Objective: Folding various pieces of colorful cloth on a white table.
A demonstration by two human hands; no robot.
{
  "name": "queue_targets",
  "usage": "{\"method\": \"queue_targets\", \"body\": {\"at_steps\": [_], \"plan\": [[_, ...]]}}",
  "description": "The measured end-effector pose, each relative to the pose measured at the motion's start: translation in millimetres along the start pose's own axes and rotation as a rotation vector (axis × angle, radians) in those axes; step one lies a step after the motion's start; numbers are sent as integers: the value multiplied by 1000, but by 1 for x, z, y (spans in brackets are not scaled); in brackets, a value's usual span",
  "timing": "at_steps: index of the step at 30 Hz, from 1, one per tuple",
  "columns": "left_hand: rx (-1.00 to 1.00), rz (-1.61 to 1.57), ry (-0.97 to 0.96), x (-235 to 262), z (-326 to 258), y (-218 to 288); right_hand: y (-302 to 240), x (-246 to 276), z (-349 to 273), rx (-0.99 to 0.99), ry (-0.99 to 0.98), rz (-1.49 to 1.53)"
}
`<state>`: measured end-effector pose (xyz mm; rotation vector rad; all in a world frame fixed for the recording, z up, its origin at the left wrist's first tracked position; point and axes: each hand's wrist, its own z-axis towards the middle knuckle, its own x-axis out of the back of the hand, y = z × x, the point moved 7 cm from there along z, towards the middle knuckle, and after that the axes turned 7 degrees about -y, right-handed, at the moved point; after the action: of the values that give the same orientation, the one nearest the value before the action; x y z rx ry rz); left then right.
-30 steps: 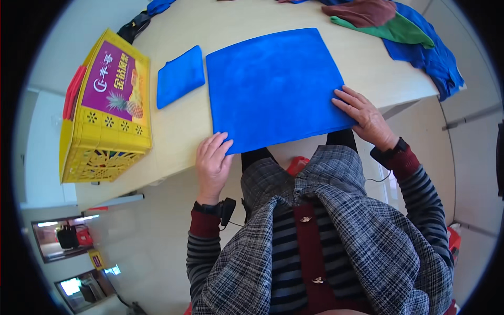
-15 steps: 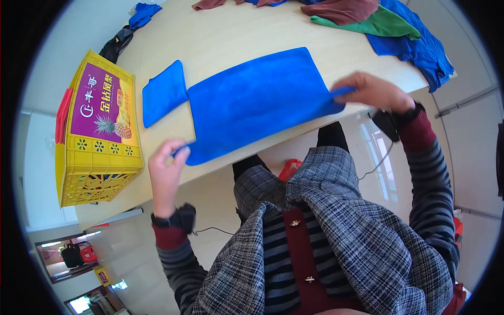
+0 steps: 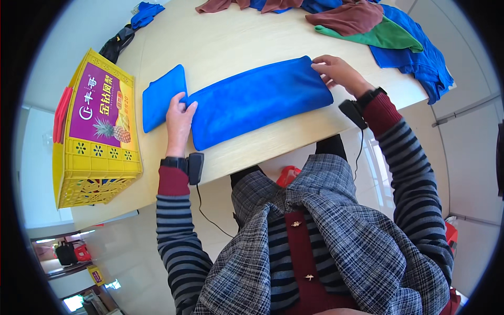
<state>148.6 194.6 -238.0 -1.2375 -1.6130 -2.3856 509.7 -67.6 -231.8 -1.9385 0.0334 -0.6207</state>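
Observation:
A blue cloth (image 3: 257, 102) lies on the table as a long folded strip, its near edge toward me. My left hand (image 3: 180, 118) is at its left end, between it and a smaller folded blue cloth (image 3: 161, 100). The thumb and fingers there are apart, thumb tip by the strip's far left corner. My right hand (image 3: 341, 74) reaches over the strip's far right corner, fingers spread and touching or nearly touching the fabric. Neither hand shows a grip on the cloth.
Left of the cloths stands a yellow plastic crate (image 3: 100, 170) with red handles. Brown cloths (image 3: 349, 18), a green cloth (image 3: 394, 34) and blue fabric (image 3: 417, 60) are heaped at the far right. The pale table (image 3: 252, 152) ends close in front of me.
The cloth's near edge has been folded away from me, making the piece narrower. Both hands have moved to its far corners, and their pinching fingers have opened.

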Motion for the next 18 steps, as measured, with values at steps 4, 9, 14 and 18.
{"method": "queue_targets", "body": {"at_steps": [4,9,14,18], "plan": [[134,-261,-36,0,-47,16,12,-4,-43,0,60,-18],[86,-351,20,-7,-91,11,24,-25,-71,145,113,174],[51,-306,98,-17,-102,10,31,-38,-83,214,204,228],[44,-198,170,-11,-105,15,29,-39,-99,337,400,-106]]}}
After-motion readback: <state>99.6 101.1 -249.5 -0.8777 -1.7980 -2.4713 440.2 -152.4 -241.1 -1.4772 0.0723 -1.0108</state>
